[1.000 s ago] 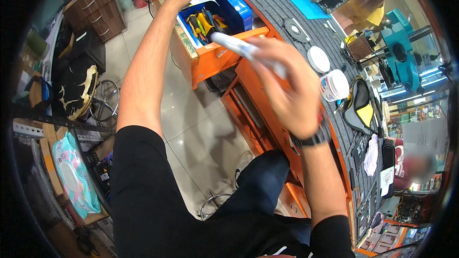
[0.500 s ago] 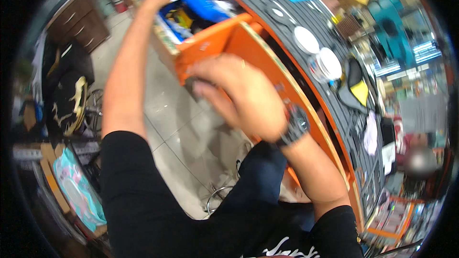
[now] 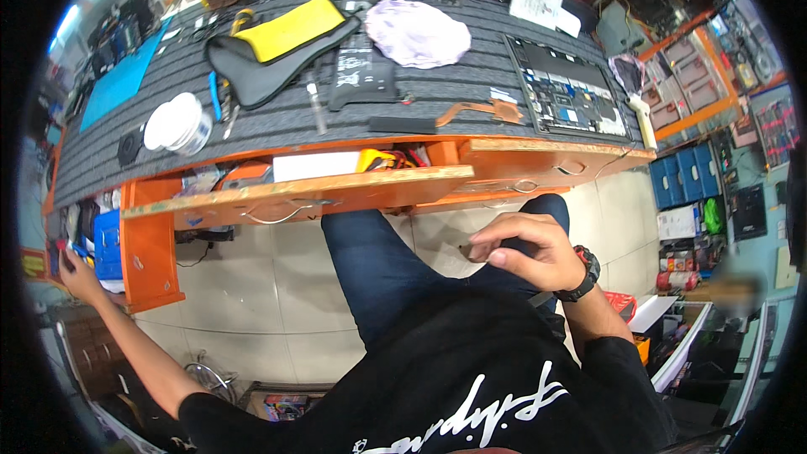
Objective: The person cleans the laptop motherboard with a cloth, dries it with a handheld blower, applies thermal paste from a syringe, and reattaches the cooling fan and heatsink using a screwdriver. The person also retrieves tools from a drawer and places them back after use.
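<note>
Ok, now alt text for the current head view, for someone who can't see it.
A person's left hand reaches to an open orange drawer containing a blue bin; the right hand is above the lap, fingers bent. Ahead, a grey ribbed mat bears an opened-up laptop, a yellow-and-dark pouch and a white tub.

Passable from the right hand (image 3: 538, 254) leftward over the jeans (image 3: 361, 265). Blocked, between jeans and table (image 3: 273, 122), by the pulled-out drawer (image 3: 361, 192); hemmed, right of the left hand (image 3: 81, 279), by the blue bin (image 3: 108, 244) and orange drawer front (image 3: 151, 261).
</note>
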